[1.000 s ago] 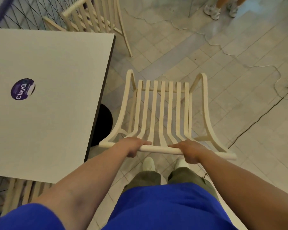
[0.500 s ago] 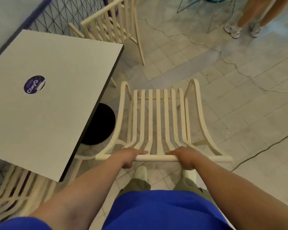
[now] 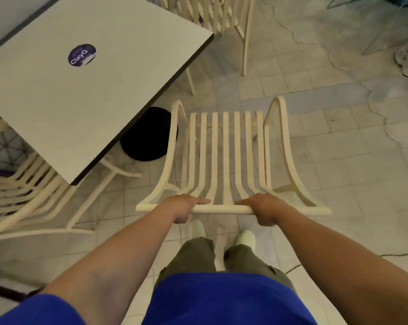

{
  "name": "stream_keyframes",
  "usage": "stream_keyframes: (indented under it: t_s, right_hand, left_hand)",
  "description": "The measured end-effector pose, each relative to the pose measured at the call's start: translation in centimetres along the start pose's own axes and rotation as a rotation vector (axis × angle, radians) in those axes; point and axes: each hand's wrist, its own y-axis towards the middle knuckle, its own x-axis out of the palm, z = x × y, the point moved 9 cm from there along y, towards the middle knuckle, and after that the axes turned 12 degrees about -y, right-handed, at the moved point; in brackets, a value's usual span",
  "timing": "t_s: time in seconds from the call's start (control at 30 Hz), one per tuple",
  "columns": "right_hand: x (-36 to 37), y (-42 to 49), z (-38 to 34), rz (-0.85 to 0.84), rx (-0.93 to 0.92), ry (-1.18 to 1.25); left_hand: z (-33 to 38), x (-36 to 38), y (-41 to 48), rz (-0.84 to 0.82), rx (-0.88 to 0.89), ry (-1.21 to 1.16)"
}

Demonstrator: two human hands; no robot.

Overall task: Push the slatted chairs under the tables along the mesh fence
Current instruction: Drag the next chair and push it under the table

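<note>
Head view: my left hand (image 3: 182,207) and right hand (image 3: 265,208) both grip the top rail (image 3: 221,209) of the slatted chair (image 3: 225,148); its seat slats run straight away from me, just right of the desk (image 3: 81,102).

The slatted chair (image 3: 226,148) has a smooth, matt cream finish; whether it is painted wood or plastic cannot be told. The tabletop (image 3: 92,102) looks like pale matt laminate with a dark edge and bears a slightly glossy purple sticker (image 3: 82,55). The floor (image 3: 327,127) is pale, dull tile. The blue shirt (image 3: 221,301) and olive trousers (image 3: 193,256) are cloth.
</note>
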Motion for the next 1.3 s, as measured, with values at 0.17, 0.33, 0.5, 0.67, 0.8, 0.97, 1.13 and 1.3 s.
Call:
stream_keyframes:
  t_s: [0.17, 0.33, 0.5, 0.67, 0.8, 0.97, 1.13, 1.3]
  right_hand:
    - [-0.3, 0.6, 0.9, -0.004, 0.013, -0.07]
    - [-1.2, 0.6, 2.2, 0.001, 0.107, -0.084]
    - [-0.4, 0.1, 3.1, -0.061, 0.171, -0.029]
    - [0.1, 0.0, 4.1, -0.064, 0.241, -0.031]
    - [0.1, 0.4, 4.2, -0.068, 0.218, -0.051]
    - [0.0, 0.8, 4.6, -0.057, 0.186, -0.054]
    - [-0.3, 1.4, 5.8, -0.065, 0.133, -0.036]
    - [-1.0, 1.6, 8.0, -0.062, 0.063, -0.108]
  left_hand:
    - [0.1, 0.4, 0.3, -0.01, -0.003, -0.027]
    - [0.6, 0.0, 0.9, -0.068, 0.036, -0.042]
    - [0.5, -0.4, 0.4, -0.135, 0.095, -0.021]
    - [-0.2, -0.2, 0.2, -0.097, 0.075, -0.028]
    - [-0.1, -0.3, 0.4, -0.082, 0.085, -0.018]
    - [-0.1, -0.3, 0.4, -0.066, 0.06, -0.033]
    - [0.9, -0.7, 0.5, -0.042, 0.022, -0.075]
    - [3.0, -0.4, 0.7, -0.002, -0.054, -0.126]
